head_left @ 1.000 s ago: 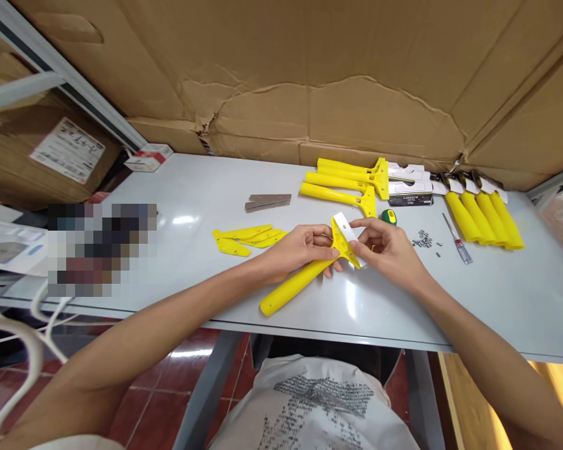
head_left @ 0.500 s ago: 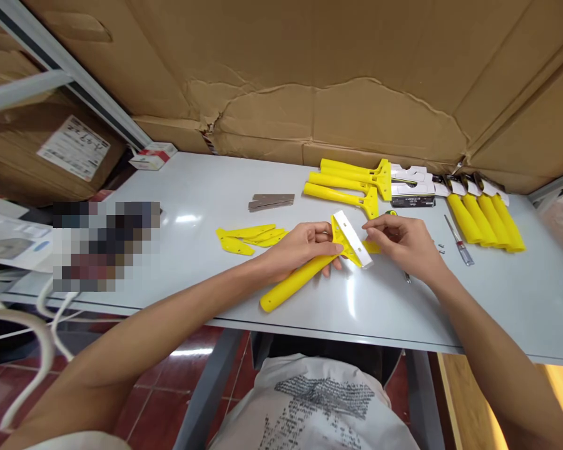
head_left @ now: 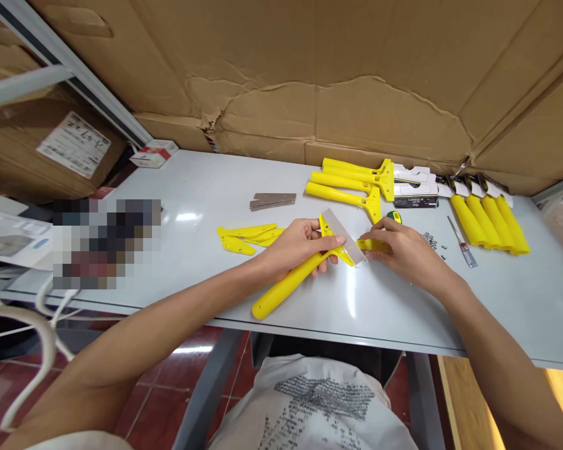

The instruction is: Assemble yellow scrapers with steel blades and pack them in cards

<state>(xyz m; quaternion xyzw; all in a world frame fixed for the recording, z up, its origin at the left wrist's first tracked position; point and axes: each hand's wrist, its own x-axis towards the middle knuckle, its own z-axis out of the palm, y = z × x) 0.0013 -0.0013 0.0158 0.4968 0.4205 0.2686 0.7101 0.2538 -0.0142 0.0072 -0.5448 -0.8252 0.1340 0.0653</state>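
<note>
At the lower centre of the frame, the tail of a long yellow plastic scraper handle [head_left: 286,289] points towards the person, above the near edge of the pale grey counter [head_left: 403,322]. The left hand [head_left: 293,247] is clasped about the handle's neck, so the flared head sticks out beyond the grip, towards the centre right. A thin grey metal blade [head_left: 333,224] lies along that head, the left thumb pressing on its face. Just beside the blade's lower end, the right hand [head_left: 407,247] pinches a small flat yellow plastic plate [head_left: 373,245] between thumb and fingers, its free end facing the blade.

Further off, left of centre, lie loose yellow plastic plates [head_left: 246,234]; right of centre, small metal screws [head_left: 430,239] and a clear-handled screwdriver [head_left: 460,242]. Beyond them rest grey metal strips [head_left: 273,200] and three yellow flared handles [head_left: 335,192], before brown cardboard [head_left: 380,112] across the top.
</note>
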